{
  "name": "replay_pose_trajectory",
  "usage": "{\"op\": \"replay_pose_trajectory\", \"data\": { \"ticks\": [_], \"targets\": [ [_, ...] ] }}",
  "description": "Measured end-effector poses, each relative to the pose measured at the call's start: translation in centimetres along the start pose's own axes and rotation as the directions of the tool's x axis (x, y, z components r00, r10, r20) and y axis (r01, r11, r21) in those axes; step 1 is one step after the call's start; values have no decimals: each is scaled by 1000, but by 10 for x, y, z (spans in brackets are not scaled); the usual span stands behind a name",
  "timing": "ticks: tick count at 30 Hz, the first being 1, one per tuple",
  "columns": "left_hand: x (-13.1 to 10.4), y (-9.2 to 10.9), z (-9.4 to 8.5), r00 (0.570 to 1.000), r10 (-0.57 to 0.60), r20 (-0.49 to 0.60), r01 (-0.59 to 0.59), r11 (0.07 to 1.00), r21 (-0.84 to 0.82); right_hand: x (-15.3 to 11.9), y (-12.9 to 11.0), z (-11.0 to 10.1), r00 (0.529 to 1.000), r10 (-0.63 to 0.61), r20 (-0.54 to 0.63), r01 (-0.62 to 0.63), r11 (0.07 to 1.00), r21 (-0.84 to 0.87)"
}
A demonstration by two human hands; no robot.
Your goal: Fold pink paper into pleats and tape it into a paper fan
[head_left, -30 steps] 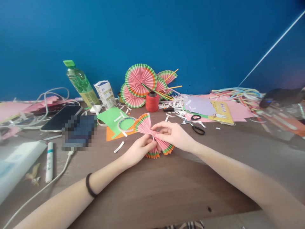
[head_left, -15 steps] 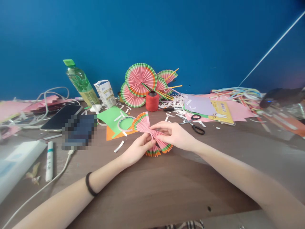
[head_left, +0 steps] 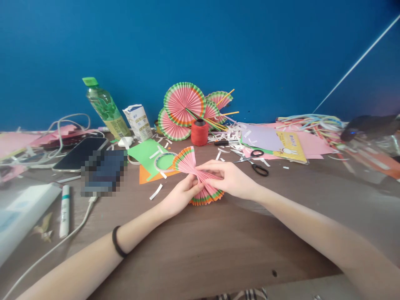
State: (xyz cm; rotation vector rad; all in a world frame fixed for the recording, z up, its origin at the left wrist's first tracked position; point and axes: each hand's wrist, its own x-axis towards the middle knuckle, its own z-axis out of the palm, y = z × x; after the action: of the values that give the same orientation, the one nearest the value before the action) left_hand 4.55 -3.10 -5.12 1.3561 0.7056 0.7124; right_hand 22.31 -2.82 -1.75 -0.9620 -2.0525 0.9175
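A pleated paper fan (head_left: 185,160), pink with a green and orange rim, is held between both hands above the table. It spreads out on two sides of a narrow middle, one part up and left, the other down toward me. My left hand (head_left: 181,193) grips its lower left near the middle, thumb on the pleats. My right hand (head_left: 233,178) is closed on the right side, fingers and thumb pressing the folds together. Part of the fan is hidden behind my fingers. Just beyond lie a roll of tape (head_left: 165,170) and green paper (head_left: 146,155).
Finished round fans (head_left: 184,104) lean on the blue wall behind a red thread spool (head_left: 199,132). Scissors (head_left: 259,169) lie to the right, near a yellow packet (head_left: 292,146). A green bottle (head_left: 108,110), a carton (head_left: 138,122), phones and a marker (head_left: 64,211) are on the left.
The gap in the fan's lower part has closed; its two edges now meet in one continuous spread. Both hands stay in nearly the same place.
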Motion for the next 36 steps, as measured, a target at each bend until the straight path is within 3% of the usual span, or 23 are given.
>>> {"op": "replay_pose_trajectory", "data": {
  "ticks": [10, 18, 29, 36],
  "targets": [
    [2, -4, -3, 999, 22, 32, -22, 1000, -11, 0, -4, 2, 999, 47, 11, -48, 994, 102],
    [2, -6, -4, 998, 40, 41, -40, 999, -7, -1, -4, 5, 1000, 24, 5, -24, 996, 91],
    [1, -9, -6, 999, -5, -54, 9, 998, 63, 0, -2, 4, 998, -53, -24, 51, 996, -76],
    [3, -6, -6, 1000, -3, -27, 2, 1000, -17, 0, 0, 4, 1000, -13, 4, 13, 993, -115]
  ]
}}
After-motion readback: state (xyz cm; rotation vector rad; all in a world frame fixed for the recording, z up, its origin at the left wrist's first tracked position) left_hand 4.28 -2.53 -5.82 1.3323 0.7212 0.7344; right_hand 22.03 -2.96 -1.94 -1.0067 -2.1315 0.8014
